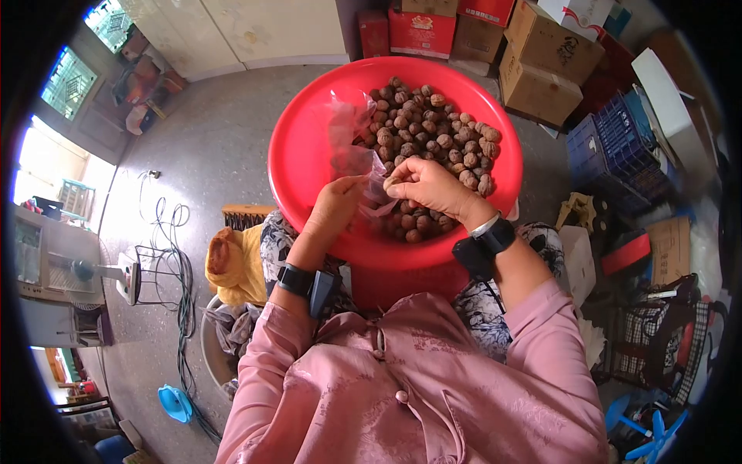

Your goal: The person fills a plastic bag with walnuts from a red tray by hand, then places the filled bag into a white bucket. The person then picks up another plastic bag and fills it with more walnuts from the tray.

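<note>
A wide red basin sits in front of me with a heap of brown walnuts over its middle and right side. A thin clear plastic bag lies at the left edge of the heap, its mouth towards me. My left hand pinches the near edge of that bag between thumb and fingers. Over the near part of the heap, my right hand has a single walnut between thumb and fingertips, close beside the bag's opening. The bag's contents are hard to make out.
Cardboard boxes are stacked beyond the basin on the right, with a blue plastic crate nearer. To the left, dark cables run along the floor past a standing fan. A yellow cloth lies by my left knee.
</note>
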`<state>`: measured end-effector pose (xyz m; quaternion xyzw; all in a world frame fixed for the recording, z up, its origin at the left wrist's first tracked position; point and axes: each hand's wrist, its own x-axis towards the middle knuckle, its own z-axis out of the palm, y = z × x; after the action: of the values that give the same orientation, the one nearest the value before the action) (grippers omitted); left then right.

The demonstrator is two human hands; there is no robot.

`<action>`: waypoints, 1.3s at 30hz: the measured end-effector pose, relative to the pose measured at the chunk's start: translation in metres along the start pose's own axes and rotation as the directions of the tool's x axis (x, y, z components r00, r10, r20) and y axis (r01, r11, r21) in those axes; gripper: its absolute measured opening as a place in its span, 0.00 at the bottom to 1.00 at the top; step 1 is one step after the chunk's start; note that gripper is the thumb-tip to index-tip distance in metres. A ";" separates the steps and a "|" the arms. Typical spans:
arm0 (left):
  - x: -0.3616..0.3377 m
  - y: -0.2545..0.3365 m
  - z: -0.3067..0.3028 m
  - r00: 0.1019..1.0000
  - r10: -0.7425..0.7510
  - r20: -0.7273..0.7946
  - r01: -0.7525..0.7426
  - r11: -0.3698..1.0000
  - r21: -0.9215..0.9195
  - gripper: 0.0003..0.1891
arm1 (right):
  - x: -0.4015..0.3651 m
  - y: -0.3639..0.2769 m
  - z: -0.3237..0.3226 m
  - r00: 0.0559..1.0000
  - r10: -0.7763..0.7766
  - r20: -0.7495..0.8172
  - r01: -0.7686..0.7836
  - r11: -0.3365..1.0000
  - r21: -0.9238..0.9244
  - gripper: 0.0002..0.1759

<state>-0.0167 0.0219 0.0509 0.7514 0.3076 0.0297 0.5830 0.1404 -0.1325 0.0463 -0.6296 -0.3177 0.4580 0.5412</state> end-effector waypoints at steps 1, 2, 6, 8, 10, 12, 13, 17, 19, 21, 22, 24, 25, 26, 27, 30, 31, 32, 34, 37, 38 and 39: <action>-0.001 0.001 0.001 1.000 -0.010 -0.023 0.010 1.000 -0.016 0.17 | -0.001 -0.002 0.002 1.000 -0.007 0.015 0.006 1.000 0.030 0.14; 0.000 0.001 0.001 1.000 -0.012 -0.020 0.012 1.000 -0.016 0.17 | -0.002 -0.005 0.003 1.000 -0.004 0.014 0.004 1.000 0.031 0.14; 0.002 -0.003 -0.002 1.000 0.012 0.001 -0.012 1.000 -0.014 0.17 | 0.002 -0.003 0.000 1.000 0.010 -0.023 -0.011 0.999 -0.050 0.15; 0.003 -0.005 -0.002 0.999 0.035 0.007 -0.035 0.999 -0.001 0.18 | 0.005 0.010 -0.006 0.999 -0.019 -0.048 0.014 0.993 -0.115 0.14; 0.001 -0.001 -0.002 1.000 0.010 0.021 -0.009 1.000 -0.026 0.18 | 0.005 0.015 -0.009 0.989 -0.140 -0.041 0.098 0.847 -0.523 0.10; 0.003 -0.003 -0.002 0.999 0.014 0.029 -0.013 0.999 -0.042 0.18 | 0.004 0.026 -0.007 0.984 -0.172 -0.043 0.112 0.792 -0.600 0.06; 0.004 -0.004 -0.002 0.999 0.020 0.036 -0.017 0.998 -0.057 0.18 | 0.002 0.022 -0.003 0.992 -0.126 0.005 0.091 0.691 -0.717 0.06; 0.006 -0.007 -0.004 0.999 0.016 0.044 -0.013 0.997 -0.076 0.18 | 0.007 0.034 -0.002 0.963 0.086 0.255 0.173 0.528 -0.832 0.14; 0.006 -0.007 -0.004 0.999 0.032 0.039 -0.029 0.997 -0.074 0.17 | 0.006 0.032 0.001 0.920 0.123 0.372 0.288 0.430 -0.855 0.17; 0.005 -0.005 -0.003 0.999 0.027 0.036 -0.024 0.997 -0.070 0.17 | 0.001 0.030 0.006 0.902 0.212 0.376 0.261 0.426 -0.866 0.19; 0.005 -0.004 -0.003 0.999 0.022 0.033 -0.020 0.998 -0.066 0.18 | 0.001 0.031 0.007 0.902 0.212 0.376 0.261 0.426 -0.866 0.19; 0.004 -0.003 -0.002 0.999 0.019 0.032 -0.017 0.998 -0.063 0.18 | 0.002 0.036 0.007 0.907 0.210 0.365 0.273 0.367 -0.889 0.19; 0.003 -0.003 -0.002 0.999 0.017 0.031 -0.015 0.998 -0.059 0.18 | 0.005 0.043 0.007 0.907 0.210 0.365 0.273 0.367 -0.889 0.19; 0.005 -0.005 -0.003 0.999 0.018 0.032 -0.016 0.998 -0.059 0.18 | 0.010 0.054 0.008 0.915 0.198 0.351 0.283 0.305 -0.909 0.19; 0.007 -0.009 -0.003 0.999 0.020 0.042 -0.017 0.999 -0.051 0.18 | 0.015 0.064 0.008 0.923 0.185 0.339 0.291 0.241 -0.926 0.19; 0.007 -0.008 -0.003 0.999 0.010 0.044 -0.008 0.999 -0.040 0.17 | 0.023 0.088 0.006 0.972 0.113 0.208 0.146 0.405 -0.903 0.18; 0.006 -0.007 -0.002 0.999 -0.003 0.035 0.005 0.999 -0.038 0.17 | 0.023 0.092 0.007 0.972 0.112 0.208 0.146 0.404 -0.903 0.18; 0.006 -0.006 -0.002 0.999 -0.002 0.035 0.004 0.999 -0.038 0.17 | 0.022 0.096 0.009 0.984 0.074 0.165 0.122 0.404 -0.906 0.17; 0.005 -0.005 -0.002 0.999 0.000 0.035 0.001 0.999 -0.036 0.18 | 0.012 0.079 0.017 0.992 0.034 0.120 0.096 0.406 -0.909 0.16; 0.006 -0.007 -0.002 0.998 0.038 0.052 -0.035 0.998 -0.043 0.17 | 0.001 0.048 0.021 0.985 0.082 0.150 0.091 0.490 -0.867 0.13; 0.006 -0.008 -0.002 0.998 0.038 0.054 -0.036 0.998 -0.042 0.17 | 0.007 0.057 0.018 0.984 0.116 0.136 0.056 0.521 -0.851 0.14; 0.006 -0.007 -0.001 0.998 0.041 0.045 -0.038 0.998 -0.053 0.17 | 0.009 0.059 0.017 0.981 0.152 0.124 0.020 0.551 -0.834 0.15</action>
<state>-0.0158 0.0266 0.0431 0.7425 0.2783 0.0320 0.6085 0.1222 -0.1307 -0.0133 -0.7774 -0.5202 0.3286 0.1304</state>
